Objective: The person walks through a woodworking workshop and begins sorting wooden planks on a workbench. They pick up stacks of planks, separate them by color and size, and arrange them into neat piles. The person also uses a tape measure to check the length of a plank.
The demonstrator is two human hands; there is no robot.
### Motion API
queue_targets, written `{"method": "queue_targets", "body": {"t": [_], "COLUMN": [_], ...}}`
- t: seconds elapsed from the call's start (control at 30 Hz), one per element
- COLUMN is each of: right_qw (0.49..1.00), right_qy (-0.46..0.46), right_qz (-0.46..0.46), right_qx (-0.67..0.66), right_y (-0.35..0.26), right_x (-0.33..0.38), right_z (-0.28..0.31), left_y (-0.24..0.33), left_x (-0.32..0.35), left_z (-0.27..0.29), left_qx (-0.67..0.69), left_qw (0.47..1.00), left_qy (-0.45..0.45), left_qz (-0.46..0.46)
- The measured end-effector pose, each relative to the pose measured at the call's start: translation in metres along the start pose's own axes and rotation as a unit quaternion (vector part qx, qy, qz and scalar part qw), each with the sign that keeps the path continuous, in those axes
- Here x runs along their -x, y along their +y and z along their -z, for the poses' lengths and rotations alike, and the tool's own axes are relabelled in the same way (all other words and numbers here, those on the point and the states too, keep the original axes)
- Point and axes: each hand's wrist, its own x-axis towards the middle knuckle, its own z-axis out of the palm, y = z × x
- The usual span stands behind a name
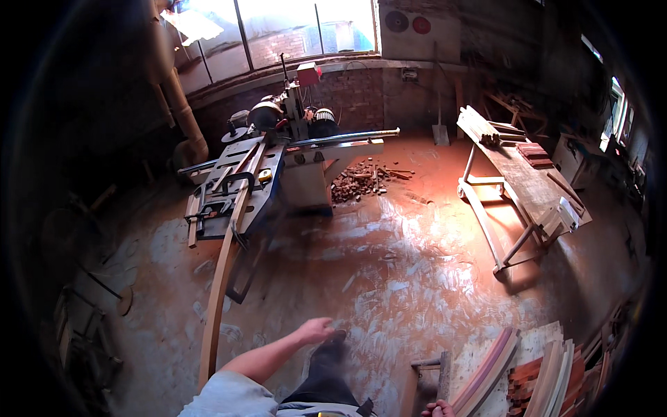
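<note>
While the left hand hangs released, fingers loosely bent, over the floor by the dark trouser leg, the right hand is curled at the lower edge, just beside the near end of the curved wood strips; can't tell whether it grips them. Strips lie on a pale board at lower right, near reddish wood pieces. Ahead left, a long wooden beam runs down from a machine bearing a yellow tape measure; ahead right, a desk carries boards.
</note>
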Motion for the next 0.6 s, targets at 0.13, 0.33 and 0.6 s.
{"method": "queue_targets", "body": {"t": [0.13,0.33,0.6], "right_qw": [0.999,0.981,0.959], "right_qy": [-0.004,0.029,-0.033], "right_qz": [-0.018,-0.188,-0.215], "right_qx": [0.031,0.042,0.181], "right_y": [0.014,0.011,-0.008], "right_x": [-0.051,-0.120,-0.232], "right_z": [-0.063,-0.200,-0.360], "left_y": [-0.013,-0.086,-0.158], "left_x": [-0.106,-0.268,-0.413], "left_z": [0.117,0.309,0.460], "left_qx": [0.039,-0.034,-0.118], "left_qw": [0.982,0.939,0.896], "left_qy": [0.187,0.336,0.399], "left_qz": [-0.007,0.070,0.152]}}
